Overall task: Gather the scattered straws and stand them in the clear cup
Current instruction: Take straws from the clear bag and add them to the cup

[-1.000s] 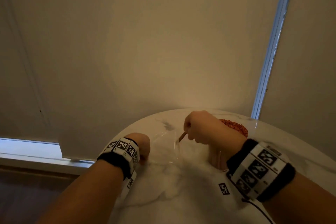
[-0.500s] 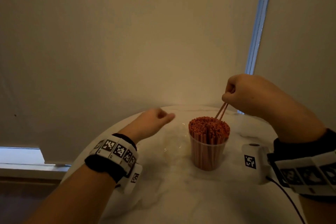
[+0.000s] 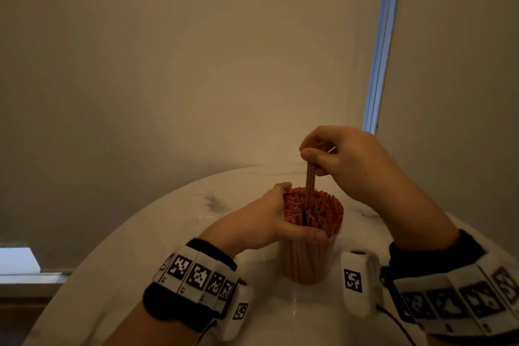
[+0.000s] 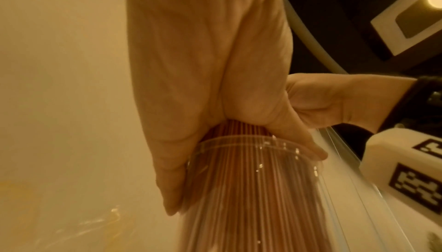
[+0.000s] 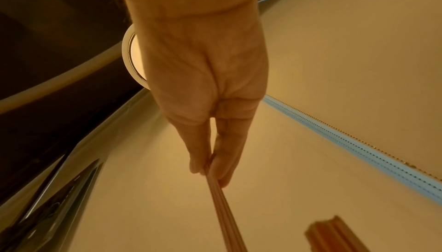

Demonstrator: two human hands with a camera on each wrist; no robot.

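A clear cup packed with orange straws stands on the round white marble table. My left hand wraps its fingers and thumb round the cup's rim and the bundle of straws; in the left wrist view the cup shows under the curled left hand. Above the cup, my right hand pinches a few upright straws whose lower ends dip into the bundle. The right wrist view shows the right hand pinching those straws.
A beige roller blind fills the background, with a bright strip of window and a bead chain at the right. A window sill lies low on the left. The table's far edge curves just behind the cup.
My left hand moved right and took hold of the cup's rim. My right hand turned the pinched straws upright and lowered their ends into the bundle. The view tilted down a little.
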